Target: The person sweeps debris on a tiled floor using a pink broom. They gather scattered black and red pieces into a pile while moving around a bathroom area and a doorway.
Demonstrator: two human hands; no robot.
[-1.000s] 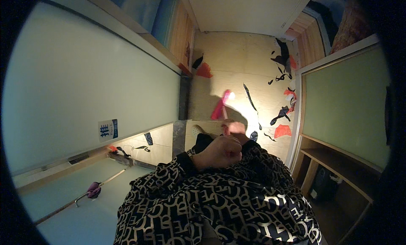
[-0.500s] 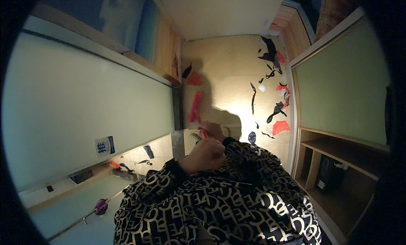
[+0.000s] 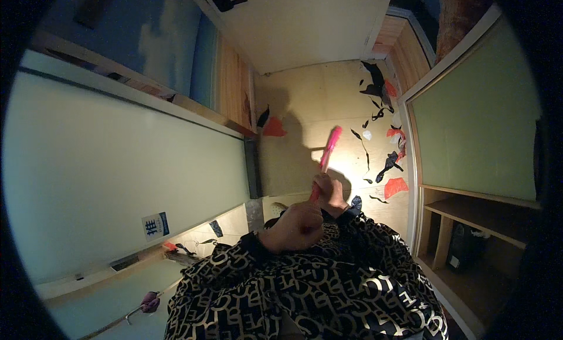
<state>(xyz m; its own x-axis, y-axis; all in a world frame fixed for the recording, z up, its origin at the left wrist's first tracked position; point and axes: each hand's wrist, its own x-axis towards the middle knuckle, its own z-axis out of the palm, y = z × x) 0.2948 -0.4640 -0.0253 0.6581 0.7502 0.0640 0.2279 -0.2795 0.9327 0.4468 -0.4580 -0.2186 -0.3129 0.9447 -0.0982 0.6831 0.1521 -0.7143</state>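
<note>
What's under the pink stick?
Tan floor, brightly lit on its right. The strip directly beneath the pink stick is covered; the right hand and left hand hide the floor below them.

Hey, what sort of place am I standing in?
Probably a small indoor entryway or corridor: a frosted glass door stands on the left, a wooden shelf unit on the right, and red and black scraps lie on the pale floor between.

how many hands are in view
2. The left hand is a closed fist near the lower end of the pink stick; the right hand is farther forward, wrapped around it. No others show.
</note>
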